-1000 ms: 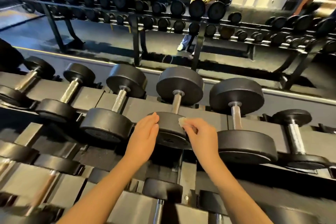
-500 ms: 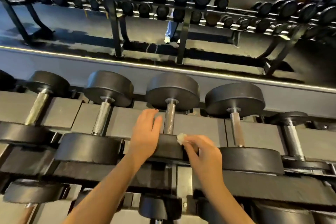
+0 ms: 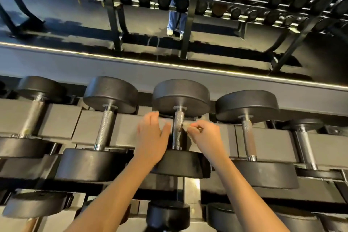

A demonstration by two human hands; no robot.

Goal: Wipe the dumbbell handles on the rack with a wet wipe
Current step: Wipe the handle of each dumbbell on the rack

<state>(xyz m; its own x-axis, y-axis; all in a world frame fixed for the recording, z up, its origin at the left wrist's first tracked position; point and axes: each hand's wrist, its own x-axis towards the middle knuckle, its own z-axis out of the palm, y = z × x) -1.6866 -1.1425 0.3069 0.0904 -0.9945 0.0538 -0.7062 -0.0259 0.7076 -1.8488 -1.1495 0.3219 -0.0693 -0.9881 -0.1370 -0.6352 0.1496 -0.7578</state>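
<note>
A row of black dumbbells lies on the grey rack (image 3: 60, 124). The middle dumbbell's knurled steel handle (image 3: 178, 130) stands between my two hands. My right hand (image 3: 204, 137) pinches a small crumpled wet wipe (image 3: 185, 126) right beside the handle's right side, at its upper part. My left hand (image 3: 152, 135) hovers just left of the handle with fingers relaxed and thumb out, holding nothing. The dumbbell's near head (image 3: 180, 164) lies under both wrists.
Neighbouring dumbbells flank it, with handles on the left (image 3: 104, 130) and right (image 3: 247, 139). A lower tier of dumbbells (image 3: 168, 214) sits below my arms. A wall mirror behind the rack reflects a person's legs (image 3: 176, 19) and more racks.
Both hands moved forward from the dumbbell's near head to its handle. The view tilted further down and closer to the rack.
</note>
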